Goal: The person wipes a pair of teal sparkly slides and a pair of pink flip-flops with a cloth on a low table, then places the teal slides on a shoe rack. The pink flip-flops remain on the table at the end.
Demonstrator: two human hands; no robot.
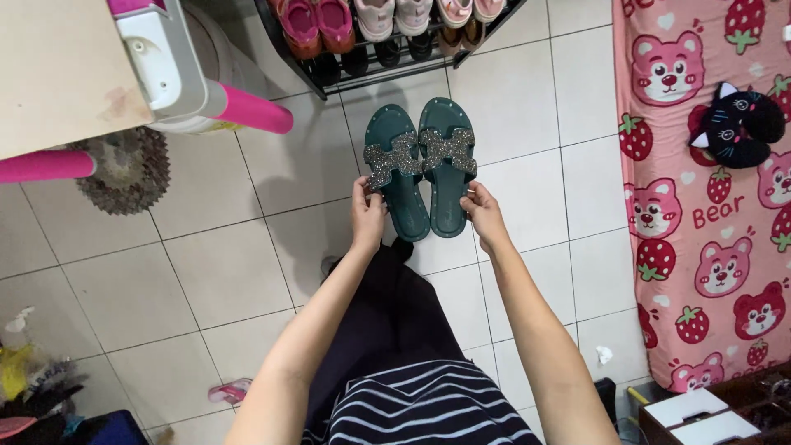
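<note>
Fingers of the left hand point(367, 216) and right hand point(484, 216) are closed on the heel ends of two dark green sandals point(421, 165). Beyond the fingertips, a shoe rack point(387, 58) is seen on the tiled floor point(231, 272).

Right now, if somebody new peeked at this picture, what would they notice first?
First, the pair of dark green sandals with sparkly straps, held side by side in the middle above the tiled floor: the left hand holds one, the right hand the other. Next, the bright pink bear-and-strawberry blanket along the right edge, with a black cat plush on it. A shoe rack stands at the top.
</note>
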